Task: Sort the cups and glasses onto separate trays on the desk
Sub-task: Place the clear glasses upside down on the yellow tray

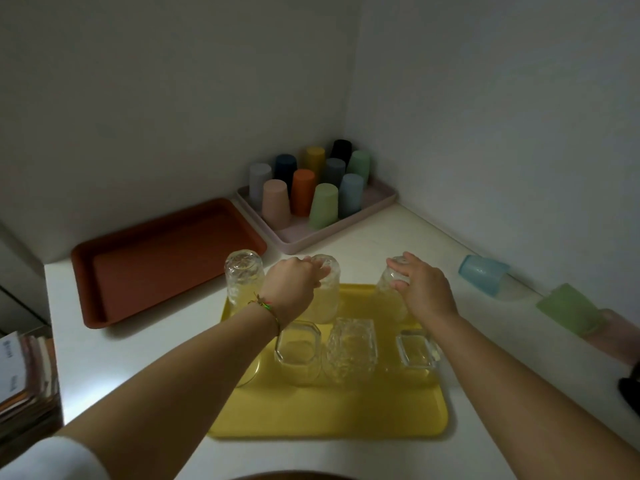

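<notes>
1. While both arms reach over the yellow tray (329, 417) at 6 o'clock on the white desk (145, 341), the left hand (291, 285) curls its fingers round the upturned base of the middle tall glass (327, 303), and the right hand (424, 289) is clamped the same way on the right tall glass (386, 292).
2. Both held glasses stand mouth-down in the tray's far row. A third tall glass (242, 275) stands at the tray's 11 o'clock corner, just beside the left hand and untouched. The short glasses (349, 344) form a row nearer the person.
3. At 1 o'clock a pink tray (311, 242) carries the coloured cups (303, 192), all inverted. A brown tray (156, 271) lies at 10 o'clock.
4. Along the wall at 3 o'clock, a blue cup (483, 273), a green cup (568, 308) and a pinkish cup (609, 330) lie on their sides on the desk, so the cup sorting looks unfinished.
5. The glasses are probably rigid, fairly heavy, smooth-walled and breakable. A wrap around the base or upper body, as now, seems safest, with slow set-downs and room kept from neighbouring glass. The cups look light and should tolerate a loose pinch at the rim or side.
</notes>
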